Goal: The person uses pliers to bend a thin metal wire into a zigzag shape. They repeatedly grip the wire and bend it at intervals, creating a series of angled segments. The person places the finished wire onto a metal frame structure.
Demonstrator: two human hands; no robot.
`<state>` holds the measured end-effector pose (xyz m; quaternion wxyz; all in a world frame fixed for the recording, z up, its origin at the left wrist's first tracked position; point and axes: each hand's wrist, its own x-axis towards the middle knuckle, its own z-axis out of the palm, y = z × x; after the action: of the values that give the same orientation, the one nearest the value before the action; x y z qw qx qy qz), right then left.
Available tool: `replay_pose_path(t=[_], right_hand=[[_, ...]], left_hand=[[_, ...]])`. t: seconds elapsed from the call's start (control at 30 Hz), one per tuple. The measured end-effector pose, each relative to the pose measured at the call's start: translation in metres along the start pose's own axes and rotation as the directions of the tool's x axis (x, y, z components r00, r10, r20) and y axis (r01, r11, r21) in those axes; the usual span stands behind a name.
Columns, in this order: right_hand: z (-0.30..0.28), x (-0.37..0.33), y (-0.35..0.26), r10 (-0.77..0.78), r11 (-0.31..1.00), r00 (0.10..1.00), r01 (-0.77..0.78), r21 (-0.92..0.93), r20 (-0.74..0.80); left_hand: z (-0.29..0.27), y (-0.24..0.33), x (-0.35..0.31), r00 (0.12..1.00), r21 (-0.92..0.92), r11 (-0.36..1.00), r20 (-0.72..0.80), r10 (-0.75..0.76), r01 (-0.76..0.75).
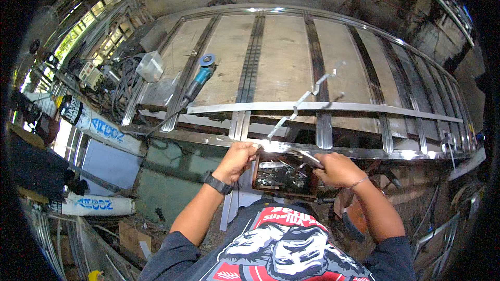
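Observation:
My left hand (pixel 237 162), with a dark watch on the wrist, is closed at the near rail of a shiny metal frame (pixel 203 138). Its fingertips pinch something small and pale that I cannot make out. My right hand (pixel 341 169) grips a grey metal pliers-like tool (pixel 309 159), whose tip points left toward the rail. Beyond my hands, a bent zigzag metal strip (pixel 301 100) slants away from the near rail and crosses a long flat bar (pixel 333 106) lying over the frame. Below the rail, between my hands, sits an open box (pixel 255 179) of loose metal pieces.
An angle grinder (pixel 199 81) with a blue-grey disc rests on the frame's left part, its cord trailing left. Nearby stands a clear plastic container (pixel 150 66). Two white gas cylinders (pixel 94 123) lie at the left. Metal crossbars (pixel 252 67) span the frame.

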<state>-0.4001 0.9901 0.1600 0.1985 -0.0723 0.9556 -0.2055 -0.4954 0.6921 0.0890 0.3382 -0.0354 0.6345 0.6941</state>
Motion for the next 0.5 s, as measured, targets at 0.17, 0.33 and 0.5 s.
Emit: replay_pose_path(t=[0.17,0.33,0.5], right_hand=[[-0.006,-0.012,0.01,0.114,0.642,0.972,-0.23,0.732,0.205],[0.046,-0.015,0.063,-0.149,-0.385,0.976,-0.208,0.899,0.161],[0.069,-0.013,0.026,-0.14,-0.702,0.988,-0.15,0.696,0.072]], left_hand=[[-0.037,0.008,0.006,0.96,-0.306,0.928,0.244,-0.137,0.21],[-0.032,0.031,0.004,0.943,-0.427,0.883,0.33,-0.049,0.195],[-0.012,0.043,-0.007,0.941,-0.387,0.91,0.337,-0.008,0.147]])
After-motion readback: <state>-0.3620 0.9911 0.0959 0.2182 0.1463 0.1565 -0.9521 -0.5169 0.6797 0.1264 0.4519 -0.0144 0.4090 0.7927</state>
